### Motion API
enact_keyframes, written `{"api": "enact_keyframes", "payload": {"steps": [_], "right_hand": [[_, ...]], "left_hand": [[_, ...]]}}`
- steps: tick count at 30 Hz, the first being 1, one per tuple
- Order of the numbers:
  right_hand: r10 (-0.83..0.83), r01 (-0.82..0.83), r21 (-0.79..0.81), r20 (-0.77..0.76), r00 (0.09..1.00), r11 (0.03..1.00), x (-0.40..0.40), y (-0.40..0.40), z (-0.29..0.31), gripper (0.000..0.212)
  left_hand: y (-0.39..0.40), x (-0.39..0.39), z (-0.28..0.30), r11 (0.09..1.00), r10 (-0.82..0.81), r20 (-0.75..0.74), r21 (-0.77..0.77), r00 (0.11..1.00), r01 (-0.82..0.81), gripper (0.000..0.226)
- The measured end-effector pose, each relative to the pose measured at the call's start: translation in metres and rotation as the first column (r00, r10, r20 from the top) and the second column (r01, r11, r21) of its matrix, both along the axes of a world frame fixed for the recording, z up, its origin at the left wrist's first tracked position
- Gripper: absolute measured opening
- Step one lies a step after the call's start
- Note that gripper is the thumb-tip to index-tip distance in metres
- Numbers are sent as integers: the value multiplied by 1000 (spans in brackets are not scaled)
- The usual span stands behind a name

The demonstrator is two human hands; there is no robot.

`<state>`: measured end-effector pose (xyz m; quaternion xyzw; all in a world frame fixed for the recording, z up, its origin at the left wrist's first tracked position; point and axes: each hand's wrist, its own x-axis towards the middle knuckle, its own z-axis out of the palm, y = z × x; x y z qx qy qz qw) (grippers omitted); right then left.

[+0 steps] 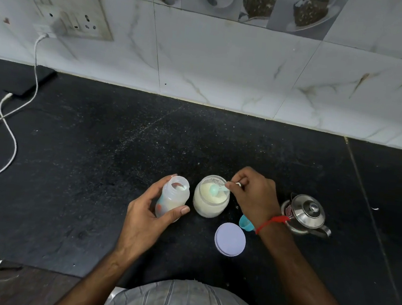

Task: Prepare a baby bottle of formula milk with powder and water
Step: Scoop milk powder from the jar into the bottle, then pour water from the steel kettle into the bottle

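Upright bottle (174,196) in left hand (149,217), scoop (218,191) dipping leftward

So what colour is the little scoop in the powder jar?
The scoop is light teal, seen in the head view, held by the right hand.

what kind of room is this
Most likely a home kitchen: a black stone counter, a tiled wall with food pictures, and a steel kettle beside the powder jar.

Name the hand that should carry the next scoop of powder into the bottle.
Right. The right hand already pinches the scoop, whose bowl sits in the powder jar. The left hand is wrapped around the open bottle just beside the jar, steadying it.
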<state>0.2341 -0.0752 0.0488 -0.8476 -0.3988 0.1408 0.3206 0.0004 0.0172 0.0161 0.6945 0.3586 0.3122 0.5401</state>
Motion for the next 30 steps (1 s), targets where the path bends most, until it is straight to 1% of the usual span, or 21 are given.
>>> {"api": "enact_keyframes", "payload": {"steps": [5,6,11,14,16,18,19,20,22,23,25,27,28,29,30], "right_hand": [[110,-98,-138,80,991,986,-4,19,-11,20],[109,-97,-133,92,990,986,-3,18,-13,20],[46,-49,31,98,994,998,5,2,-16,13],[-35,13,147,148,988,989,16,-20,-11,9],[-108,71,186,198,974,980,28,-41,-7,8],[-199,159,172,250,948,972,44,-65,-4,8],[-247,212,150,286,926,966,53,-76,-3,13],[-282,258,116,319,905,959,61,-87,-3,23],[-313,333,1,344,885,943,74,-108,-2,51],[-317,359,-77,326,891,930,80,-117,0,66],[-315,362,-208,226,922,909,94,-133,-4,89],[-296,312,-287,100,950,906,105,-145,-14,104],[-278,277,-290,40,960,916,108,-149,-20,109],[-264,249,-274,-19,964,929,108,-153,-27,110],[-245,221,-240,-72,967,945,108,-156,-36,107]], "left_hand": [[1,-2,5,1000,12,1,14,1000,-12,69],[2,-3,5,1000,14,5,15,1000,-14,69],[0,-4,7,1000,2,13,20,1000,-2,69],[-3,-3,7,1000,-16,10,17,1000,16,69],[-7,-1,9,999,-36,5,25,999,36,70],[-11,1,11,998,-56,8,26,998,55,71],[-13,2,12,998,-62,13,22,998,61,70],[-15,3,13,998,-66,18,19,998,65,69],[-19,7,17,998,-63,30,20,998,63,67],[-21,8,18,998,-57,39,23,998,56,67],[-25,11,21,999,-44,63,30,997,42,65],[-30,13,22,999,-34,93,36,995,31,63],[-32,14,21,999,-37,109,32,993,34,63],[-34,15,20,999,-46,125,24,991,43,63],[-36,15,20,998,-57,138,15,989,56,63]]}}
